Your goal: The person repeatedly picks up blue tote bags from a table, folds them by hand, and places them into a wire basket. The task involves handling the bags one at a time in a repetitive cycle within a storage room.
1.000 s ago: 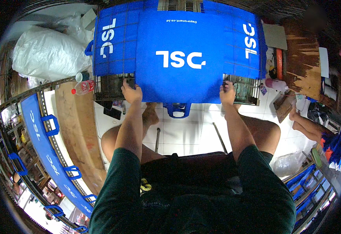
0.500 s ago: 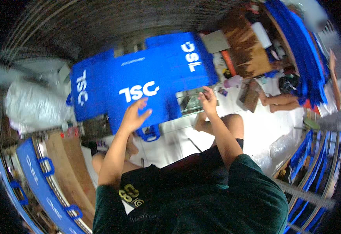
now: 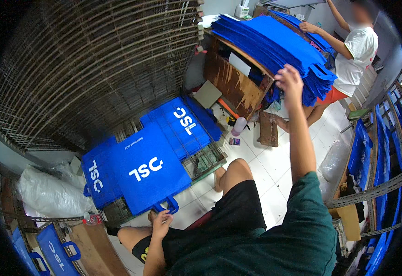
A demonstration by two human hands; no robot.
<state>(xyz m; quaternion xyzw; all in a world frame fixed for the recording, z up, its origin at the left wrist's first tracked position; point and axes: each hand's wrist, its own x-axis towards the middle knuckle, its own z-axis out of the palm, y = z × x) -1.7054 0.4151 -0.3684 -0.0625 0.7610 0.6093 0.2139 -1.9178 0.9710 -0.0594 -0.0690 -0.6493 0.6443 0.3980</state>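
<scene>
A flat blue fabric bag (image 3: 157, 149) with white print and a loop handle lies across a wire rack, overlapping a bag at the left (image 3: 100, 188) and one at the right (image 3: 182, 126). My left hand (image 3: 161, 224) hovers over my thigh just below the handle (image 3: 168, 204), fingers loosely bent, holding nothing I can see. Stretched out to the far right, my right hand (image 3: 290, 83) is in front of the edge of a tall stack of blue bags (image 3: 274, 43). Its fingers are slightly blurred and apart, and nothing shows in them.
Stacked wire racks (image 3: 104, 60) rise behind the bags. A person in a white shirt (image 3: 359, 50) stands beyond the blue stack, one hand on it. A wooden stool (image 3: 268, 131) and pink bottle (image 3: 239, 125) stand on the floor. A plastic-wrapped bundle (image 3: 49, 188) sits left.
My view has swung toward the right. My right hand has moved from over the rack out to the blue stack. My left hand has drawn back from the bags toward my lap.
</scene>
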